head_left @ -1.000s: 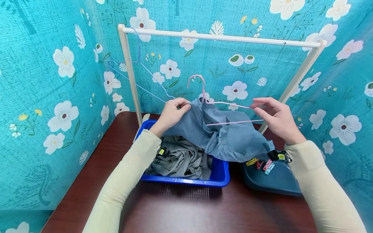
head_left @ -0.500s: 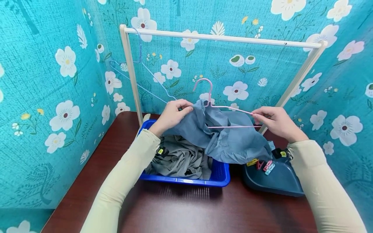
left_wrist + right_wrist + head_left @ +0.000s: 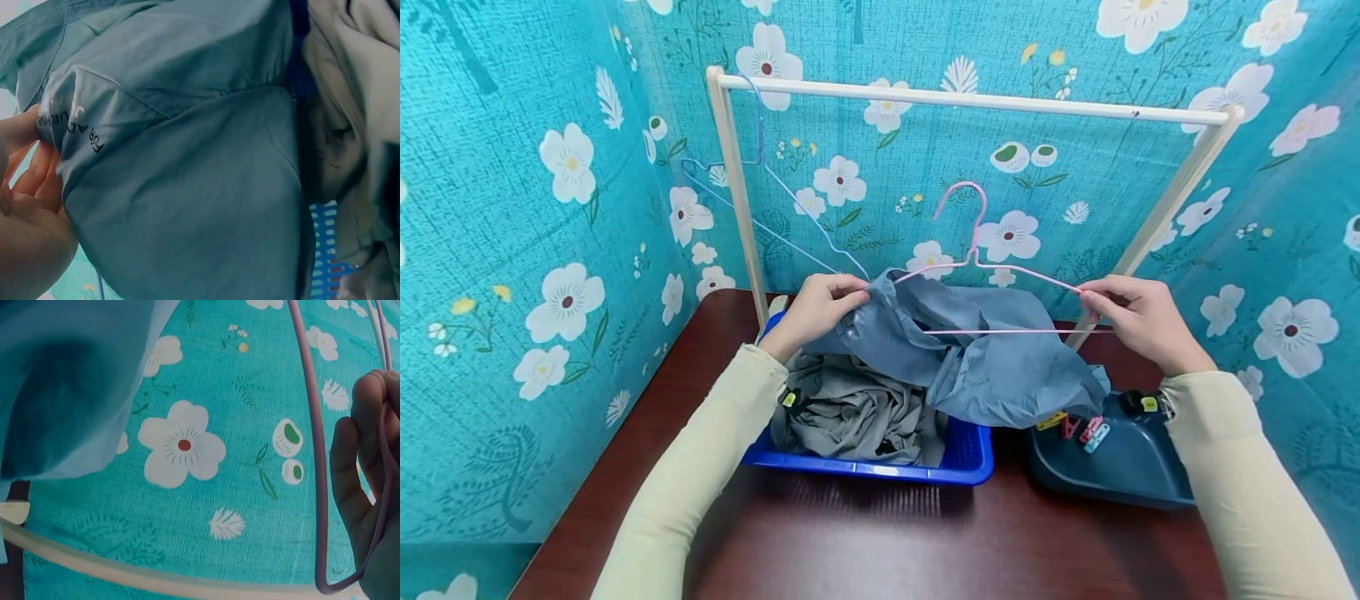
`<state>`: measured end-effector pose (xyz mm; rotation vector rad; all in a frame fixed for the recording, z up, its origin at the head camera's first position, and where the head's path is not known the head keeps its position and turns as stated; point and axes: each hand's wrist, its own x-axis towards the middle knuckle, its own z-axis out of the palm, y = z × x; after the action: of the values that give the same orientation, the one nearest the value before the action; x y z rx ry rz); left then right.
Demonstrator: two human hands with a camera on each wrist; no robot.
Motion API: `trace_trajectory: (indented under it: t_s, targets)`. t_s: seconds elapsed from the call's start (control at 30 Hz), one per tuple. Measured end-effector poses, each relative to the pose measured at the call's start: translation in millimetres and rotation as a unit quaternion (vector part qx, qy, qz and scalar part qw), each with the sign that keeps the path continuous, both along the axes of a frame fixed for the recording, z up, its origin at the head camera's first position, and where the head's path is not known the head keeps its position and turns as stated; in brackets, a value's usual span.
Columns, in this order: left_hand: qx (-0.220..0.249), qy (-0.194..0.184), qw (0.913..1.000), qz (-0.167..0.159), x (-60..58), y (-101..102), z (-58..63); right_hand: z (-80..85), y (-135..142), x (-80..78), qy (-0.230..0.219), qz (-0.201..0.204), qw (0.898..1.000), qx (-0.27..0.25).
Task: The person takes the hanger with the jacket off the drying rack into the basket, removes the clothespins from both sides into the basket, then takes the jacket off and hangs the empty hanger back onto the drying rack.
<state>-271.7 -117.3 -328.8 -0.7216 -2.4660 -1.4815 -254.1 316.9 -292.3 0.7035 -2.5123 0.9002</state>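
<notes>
A blue-grey garment (image 3: 1007, 379) hangs in loose folds between the hands. My left hand (image 3: 820, 310) pinches its upper left edge between thumb and fingers. Dark lettering is printed near that grip on the garment (image 3: 87, 134) in the left wrist view. With the thumb and fingertips, my right hand (image 3: 1138, 318) holds the right arm of a pink hanger (image 3: 984, 204). The hanger's left arm goes into the cloth near the left fingers, and its tip is hidden. Its right half is outside the cloth, hook upward. In the right wrist view, the hanger (image 3: 317, 437) runs past the fingers.
A blue basket (image 3: 925, 473) of grey clothes stands below the garment. Right of it, a dark tray (image 3: 1142, 454) holds several clothespins (image 3: 1096, 437). A wooden rack (image 3: 970, 98) rises behind, with a blue hanger (image 3: 805, 212) on its left end.
The right hand has taken the pink hanger's arm and moved right. The left hand has shifted left and down. The hook has moved right, and both hanger shoulders now show above the cloth.
</notes>
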Motion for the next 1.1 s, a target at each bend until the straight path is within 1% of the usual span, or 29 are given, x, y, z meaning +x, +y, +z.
trace_trajectory:
  t_s: [0.13,0.27,0.43,0.5,0.6,0.77,0.9,1.0,1.1]
  targets:
    - [-0.006,-0.007,1.0,0.002,1.5,-7.4,-6.1,-0.2,7.6,1.1,0.008,-0.017,1.0,0.001]
    - [-0.01,-0.022,0.9997,0.0,4.0,-11.9,-10.5,1.2,13.6,3.5,0.006,-0.03,1.0,0.0]
    - [-0.01,-0.048,0.9987,-0.016,8.3,-14.5,-10.9,1.7,18.1,6.2,0.001,-0.038,0.999,0.002]
    - [-0.006,-0.051,0.9985,-0.021,9.1,-14.8,-10.8,1.5,20.5,7.6,0.002,-0.044,0.999,0.001]
    - [0.002,-0.043,0.9988,-0.021,10.2,-15.3,-10.9,2.3,24.4,9.3,0.002,-0.05,0.999,-0.001]
    - [0.008,-0.03,0.9995,-0.005,12.0,-18.2,-11.9,1.3,31.8,10.8,-0.008,-0.069,0.998,-0.003]
    - [0.001,-0.026,0.9996,0.008,12.2,-21.4,-13.8,-0.1,39.8,13.5,-0.023,-0.09,0.996,-0.006]
    - [-0.021,-0.019,0.9992,0.028,10.4,-24.1,-17.1,0.6,45.8,15.5,-0.042,-0.1,0.994,-0.011]
    - [-0.054,-0.007,0.9974,0.047,10.2,-28.1,-19.9,2.9,51.7,17.0,-0.047,-0.108,0.993,-0.012]
